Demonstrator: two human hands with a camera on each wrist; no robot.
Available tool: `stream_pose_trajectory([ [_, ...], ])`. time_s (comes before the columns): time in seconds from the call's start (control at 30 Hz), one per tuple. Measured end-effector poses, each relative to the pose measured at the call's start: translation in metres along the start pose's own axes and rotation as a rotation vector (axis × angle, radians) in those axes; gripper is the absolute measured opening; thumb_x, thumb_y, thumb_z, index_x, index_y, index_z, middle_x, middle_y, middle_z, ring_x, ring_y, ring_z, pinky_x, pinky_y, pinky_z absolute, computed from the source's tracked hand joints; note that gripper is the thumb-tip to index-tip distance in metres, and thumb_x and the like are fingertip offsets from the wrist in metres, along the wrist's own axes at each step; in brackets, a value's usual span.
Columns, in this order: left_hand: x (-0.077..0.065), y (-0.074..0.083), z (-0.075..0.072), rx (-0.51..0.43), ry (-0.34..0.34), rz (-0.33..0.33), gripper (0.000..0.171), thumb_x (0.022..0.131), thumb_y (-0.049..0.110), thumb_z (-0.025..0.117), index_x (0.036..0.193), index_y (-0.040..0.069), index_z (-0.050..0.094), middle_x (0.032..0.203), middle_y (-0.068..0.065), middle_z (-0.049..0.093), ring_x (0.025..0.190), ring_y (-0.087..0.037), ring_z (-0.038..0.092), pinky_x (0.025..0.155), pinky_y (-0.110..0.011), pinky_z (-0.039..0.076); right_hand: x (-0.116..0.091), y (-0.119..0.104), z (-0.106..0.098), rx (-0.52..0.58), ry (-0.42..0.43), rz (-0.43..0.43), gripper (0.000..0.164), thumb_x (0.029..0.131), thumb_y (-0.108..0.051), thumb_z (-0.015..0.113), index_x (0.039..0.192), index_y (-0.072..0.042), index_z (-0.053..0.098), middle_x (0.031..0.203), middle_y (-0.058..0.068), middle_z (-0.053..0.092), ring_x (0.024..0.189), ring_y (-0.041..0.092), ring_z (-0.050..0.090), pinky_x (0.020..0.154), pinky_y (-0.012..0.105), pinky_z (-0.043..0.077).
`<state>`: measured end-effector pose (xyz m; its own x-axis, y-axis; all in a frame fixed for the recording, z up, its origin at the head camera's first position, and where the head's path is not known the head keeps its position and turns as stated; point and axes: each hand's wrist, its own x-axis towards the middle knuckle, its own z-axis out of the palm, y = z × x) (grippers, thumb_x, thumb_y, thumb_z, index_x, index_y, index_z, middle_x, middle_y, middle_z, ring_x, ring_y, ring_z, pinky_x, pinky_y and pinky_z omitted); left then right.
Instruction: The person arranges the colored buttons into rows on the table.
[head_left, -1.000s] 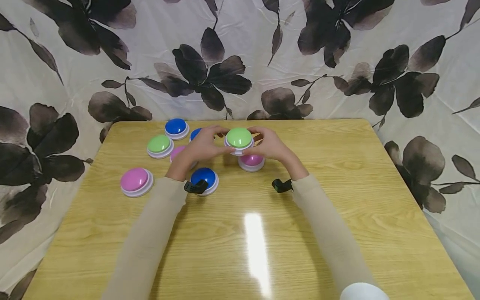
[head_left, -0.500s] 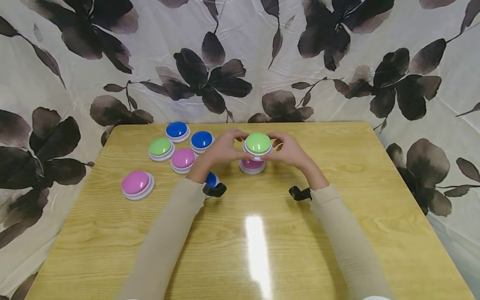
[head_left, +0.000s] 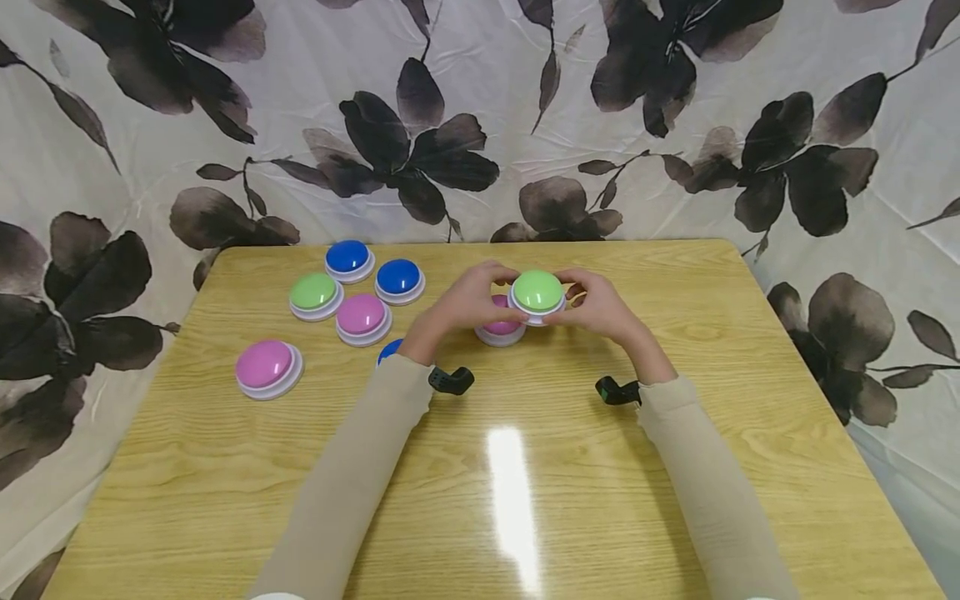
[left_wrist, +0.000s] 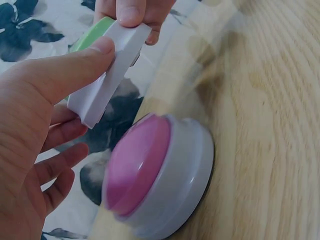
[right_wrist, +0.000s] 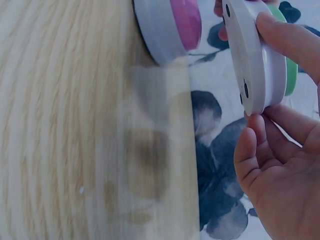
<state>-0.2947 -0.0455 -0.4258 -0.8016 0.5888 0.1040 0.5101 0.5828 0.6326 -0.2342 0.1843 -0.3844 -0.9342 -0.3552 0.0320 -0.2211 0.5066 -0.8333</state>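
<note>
Both hands hold a green push button (head_left: 537,291) with a white base, raised off the table. My left hand (head_left: 476,297) pinches its left rim between thumb and fingers, and my right hand (head_left: 596,307) grips the opposite rim. In the left wrist view the left thumb presses the white base (left_wrist: 107,75). From the right wrist the underside (right_wrist: 245,60) shows, with small dark spots. A pink push button (head_left: 501,321) stands on the table below and left of the held one, partly hidden by the left hand; the wrist views show it apart from the held button.
On the left of the wooden table (head_left: 600,483) stand a lone pink button (head_left: 264,364), a green button (head_left: 312,291), two blue buttons (head_left: 347,256) and another pink one (head_left: 361,315). A further blue button (head_left: 389,350) is mostly hidden behind the left wrist. A floral cloth (head_left: 510,100) hangs behind.
Both hands have carried the green button rightward, from above the pink button to its right side. The blue and pink buttons at the left have come out from behind the left hand.
</note>
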Motion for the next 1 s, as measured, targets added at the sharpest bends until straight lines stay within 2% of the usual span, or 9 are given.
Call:
stream_pose_trajectory([
  [0.23, 0.010, 0.006, 0.010, -0.002, -0.033, 0.018, 0.074, 0.074, 0.045, 0.083, 0.133, 0.007, 0.059, 0.124, -0.006, 0.058, 0.118, -0.022, 0.052, 0.100, -0.035, 0.041, -0.003, 0.018, -0.008, 0.022, 0.001, 0.031, 0.067, 0.075, -0.006, 0.083, 0.133, 0.006, 0.051, 0.121, 0.021, 0.057, 0.095, 0.033, 0.054, 0.075, 0.029, 0.048],
  [0.5, 0.015, 0.007, 0.022, 0.024, -0.073, -0.009, 0.073, 0.077, 0.047, 0.080, 0.133, 0.007, 0.058, 0.125, -0.005, 0.057, 0.116, -0.020, 0.053, 0.097, -0.033, 0.044, 0.006, 0.066, -0.003, 0.006, 0.010, 0.056, 0.073, 0.074, -0.015, 0.086, 0.136, -0.002, 0.052, 0.125, 0.013, 0.056, 0.097, 0.027, 0.055, 0.081, 0.033, 0.048],
  [0.73, 0.019, 0.006, 0.028, 0.048, -0.075, -0.011, 0.070, 0.074, 0.049, 0.081, 0.130, 0.010, 0.062, 0.122, -0.003, 0.059, 0.111, -0.017, 0.055, 0.094, -0.034, 0.045, 0.002, 0.072, -0.002, -0.004, 0.013, 0.064, 0.072, 0.074, -0.014, 0.086, 0.136, -0.001, 0.052, 0.126, 0.015, 0.056, 0.100, 0.029, 0.055, 0.084, 0.038, 0.049],
  [0.87, 0.022, 0.003, 0.030, 0.060, -0.099, -0.033, 0.068, 0.074, 0.048, 0.082, 0.129, 0.012, 0.063, 0.122, -0.001, 0.061, 0.110, -0.016, 0.055, 0.094, -0.034, 0.045, 0.004, 0.077, 0.000, -0.006, 0.011, 0.073, 0.072, 0.073, -0.014, 0.087, 0.135, -0.001, 0.052, 0.125, 0.016, 0.056, 0.100, 0.029, 0.056, 0.083, 0.040, 0.050],
  [1.0, 0.025, 0.000, 0.033, 0.069, -0.118, -0.048, 0.066, 0.073, 0.046, 0.083, 0.127, 0.013, 0.065, 0.118, 0.001, 0.064, 0.105, -0.013, 0.056, 0.091, -0.030, 0.045, 0.007, 0.086, 0.003, -0.006, 0.010, 0.099, 0.071, 0.073, -0.017, 0.087, 0.134, -0.004, 0.054, 0.121, 0.013, 0.058, 0.097, 0.027, 0.056, 0.079, 0.037, 0.051],
])
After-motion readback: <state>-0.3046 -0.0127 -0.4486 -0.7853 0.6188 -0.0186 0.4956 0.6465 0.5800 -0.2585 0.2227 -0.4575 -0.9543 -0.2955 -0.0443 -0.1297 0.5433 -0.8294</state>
